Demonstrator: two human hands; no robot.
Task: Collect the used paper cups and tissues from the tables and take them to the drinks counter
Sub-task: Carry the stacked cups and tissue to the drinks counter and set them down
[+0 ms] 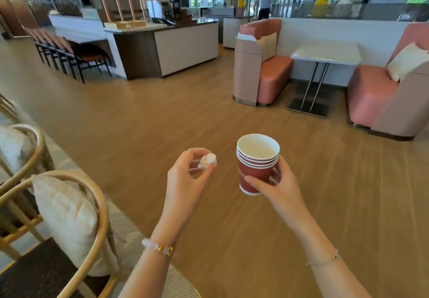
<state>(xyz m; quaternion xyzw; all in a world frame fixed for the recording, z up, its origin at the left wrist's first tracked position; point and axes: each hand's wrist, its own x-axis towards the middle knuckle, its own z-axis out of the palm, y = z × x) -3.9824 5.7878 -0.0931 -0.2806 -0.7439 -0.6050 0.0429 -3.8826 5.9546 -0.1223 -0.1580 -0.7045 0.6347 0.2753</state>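
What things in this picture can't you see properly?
All in the head view:
The stack of red paper cups: the top cup hides the insides of those below, and the right hand covers part of the tiny print.
The crumpled tissue: partly behind the left hand fingers, so I cannot tell if it is one or several.
The counter: things on it are far and blurred.
The gold chair: cut off by the left edge.

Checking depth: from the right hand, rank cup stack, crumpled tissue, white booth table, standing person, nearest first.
1. cup stack: gripped by right hand.
2. crumpled tissue: left, in left hand.
3. white booth table: ahead right.
4. standing person: far back.
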